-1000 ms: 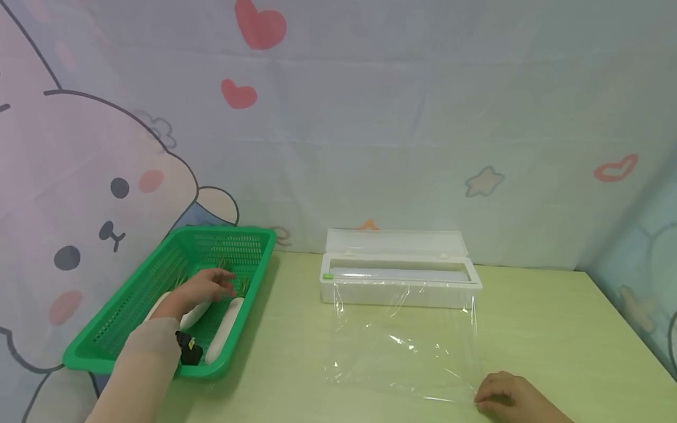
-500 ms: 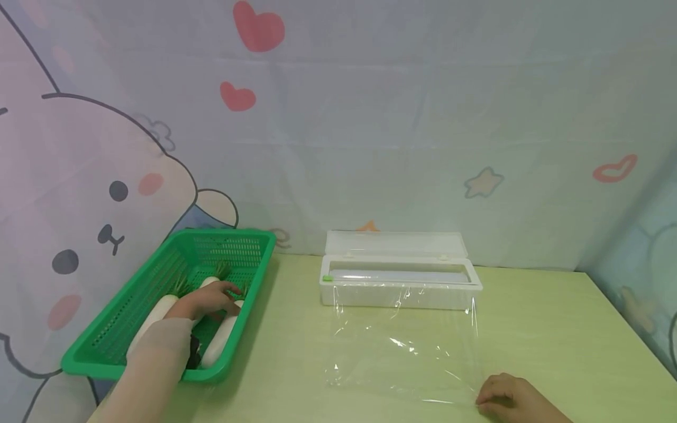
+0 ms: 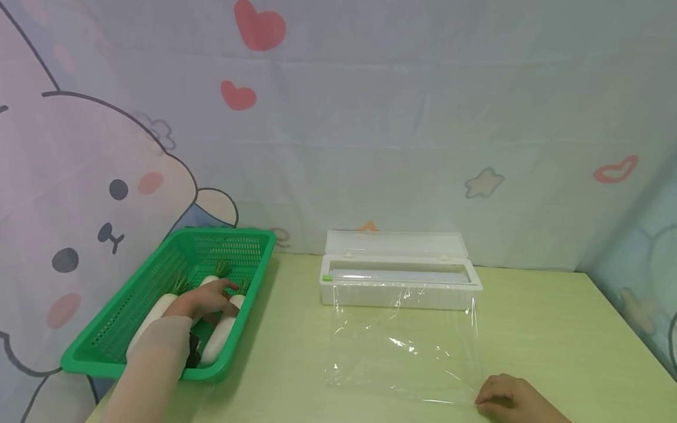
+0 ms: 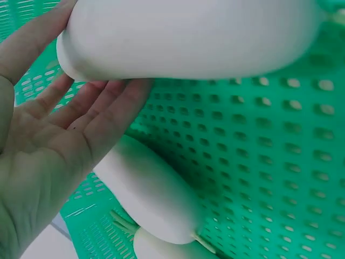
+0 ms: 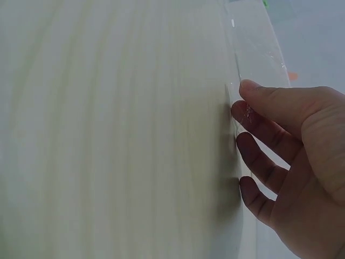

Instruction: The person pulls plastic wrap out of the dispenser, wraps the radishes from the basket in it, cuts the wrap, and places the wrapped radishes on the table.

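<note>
In the head view my left hand (image 3: 203,299) reaches into a green plastic basket (image 3: 260,281) and grips the right-hand white radish (image 3: 218,341). The left wrist view shows its thumb and fingers on opposite sides of that radish (image 4: 188,40) near one end. Two other white radishes (image 3: 150,322) with short green stalks lie beside it. My right hand (image 3: 513,398) pinches the near right corner of a clear plastic wrap sheet (image 3: 402,358) between thumb and forefinger, its other fingers loosely bent. The sheet runs back to a white wrap dispenser (image 3: 396,296).
The dispenser's lid (image 3: 396,244) stands raised against the patterned backdrop (image 3: 370,117). A small green slider (image 3: 328,278) sits at the dispenser's left end. A black thing (image 3: 193,351), partly hidden, is by my left wrist. All stands on a pale green table (image 3: 555,329).
My left hand has lowered from above the basket's middle onto the right-hand radish and taken hold of it. My right hand stays on the wrap's corner.
</note>
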A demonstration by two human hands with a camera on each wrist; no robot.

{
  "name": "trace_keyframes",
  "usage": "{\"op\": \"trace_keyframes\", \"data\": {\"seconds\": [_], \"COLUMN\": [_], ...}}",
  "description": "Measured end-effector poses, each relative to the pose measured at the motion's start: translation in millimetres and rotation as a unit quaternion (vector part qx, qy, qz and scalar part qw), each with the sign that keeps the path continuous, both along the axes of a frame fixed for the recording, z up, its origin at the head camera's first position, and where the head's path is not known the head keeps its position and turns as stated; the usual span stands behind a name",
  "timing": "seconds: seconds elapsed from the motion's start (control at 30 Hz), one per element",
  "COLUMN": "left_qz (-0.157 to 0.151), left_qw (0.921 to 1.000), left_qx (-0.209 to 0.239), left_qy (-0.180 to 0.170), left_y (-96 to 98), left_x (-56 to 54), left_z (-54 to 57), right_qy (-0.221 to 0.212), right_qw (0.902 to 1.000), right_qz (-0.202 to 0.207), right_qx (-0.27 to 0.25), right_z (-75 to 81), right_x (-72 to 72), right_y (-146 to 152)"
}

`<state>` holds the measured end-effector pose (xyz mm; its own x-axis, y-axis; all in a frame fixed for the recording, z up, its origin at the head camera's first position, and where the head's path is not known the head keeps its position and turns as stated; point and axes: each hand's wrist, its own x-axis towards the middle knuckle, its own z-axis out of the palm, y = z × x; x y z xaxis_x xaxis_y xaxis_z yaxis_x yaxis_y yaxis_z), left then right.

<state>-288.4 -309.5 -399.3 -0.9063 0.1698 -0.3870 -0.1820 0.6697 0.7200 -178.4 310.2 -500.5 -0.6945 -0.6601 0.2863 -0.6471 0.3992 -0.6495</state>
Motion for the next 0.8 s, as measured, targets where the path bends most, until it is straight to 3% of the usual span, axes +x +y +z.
{"op": "trace_keyframes", "data": {"seconds": [0.23,0.43,0.63,0.8], "left_qz": [0.016,0.041,0.035,0.008], "left_qw": [0.9962,0.9882,0.9788,0.9712], "left_qx": [0.040,0.057,0.067,0.074], "left_qy": [0.075,0.136,0.190,0.226], "left_y": [-10.2,-11.9,10.8,43.3], "left_x": [-1.6,-2.2,-2.1,0.5], "left_z": [16.1,49.3,91.7,117.1], "right_qy": [0.033,-0.004,-0.035,0.022], "right_qw": [0.9994,1.0000,0.9994,0.9997], "right_qz": [0.009,0.004,-0.006,0.000], "right_qx": [-0.003,0.002,0.000,-0.011], "right_z": [-1.5,1.5,0.9,-1.7], "right_x": [-0.7,0.2,2.9,2.2], "right_y": [1,0,0,0]}}
